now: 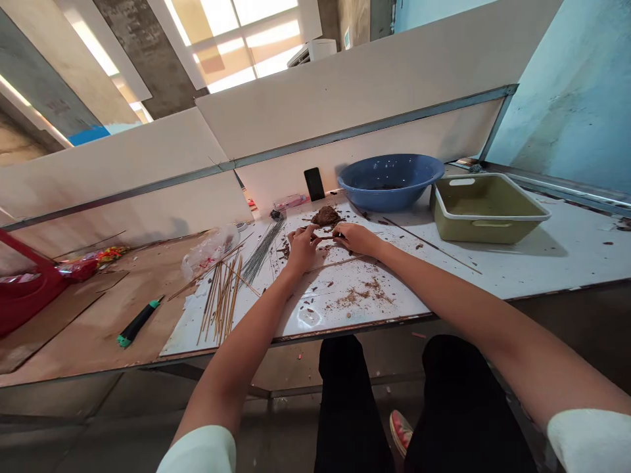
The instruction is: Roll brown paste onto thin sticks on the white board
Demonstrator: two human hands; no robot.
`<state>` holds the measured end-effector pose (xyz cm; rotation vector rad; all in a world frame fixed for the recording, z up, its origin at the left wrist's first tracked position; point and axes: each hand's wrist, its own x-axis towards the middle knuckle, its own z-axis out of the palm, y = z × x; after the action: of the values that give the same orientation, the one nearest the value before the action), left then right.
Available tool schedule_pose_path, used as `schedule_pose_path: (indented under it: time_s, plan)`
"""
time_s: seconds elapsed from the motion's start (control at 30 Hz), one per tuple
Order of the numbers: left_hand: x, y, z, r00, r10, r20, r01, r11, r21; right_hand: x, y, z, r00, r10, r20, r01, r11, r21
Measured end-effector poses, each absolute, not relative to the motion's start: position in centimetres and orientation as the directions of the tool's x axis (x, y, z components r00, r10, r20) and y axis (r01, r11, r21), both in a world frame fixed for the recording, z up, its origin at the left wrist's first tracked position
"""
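Observation:
My left hand (302,247) and my right hand (357,238) are close together over the white board, fingers closed. A thin brown stick (324,238) spans the gap between them, each end in a pinch; its ends are hidden by my fingers. Just beyond them sits a moist-looking dark brown lump (326,215), like clay or paste, with crumbs around it. Left of my left hand lie a bundle of thin grey wires (263,249) and several tan bamboo-like sticks (224,299). Another long thin stick (340,263) lies on the board nearer to me.
A blue basin (389,190) and an olive tub (486,226) stand at the back right. A phone (314,184) leans on the partition. A long stick (434,246), plastic bag (210,249), green-black screwdriver (139,323) and red plastic object (29,282) lie around.

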<state>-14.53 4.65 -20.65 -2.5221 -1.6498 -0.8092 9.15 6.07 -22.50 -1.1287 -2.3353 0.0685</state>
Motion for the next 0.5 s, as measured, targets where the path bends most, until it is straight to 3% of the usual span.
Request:
schedule_pose_path:
  time_s: [0.27, 0.5]
  plan:
    - [-13.5, 3.6, -20.9, 0.328, 0.879, 0.347, 0.914, -0.388, 0.118, 9.0, 6.6, -22.9, -0.539, 0.728, 0.424, 0.76, 0.637, -0.128]
    - [-11.1, 2.0, -21.8, 0.428, 0.883, 0.192, 0.883, -0.454, 0.117, 8.7, 6.8, -23.1, -0.487, 0.78, 0.394, 0.827, 0.557, -0.081]
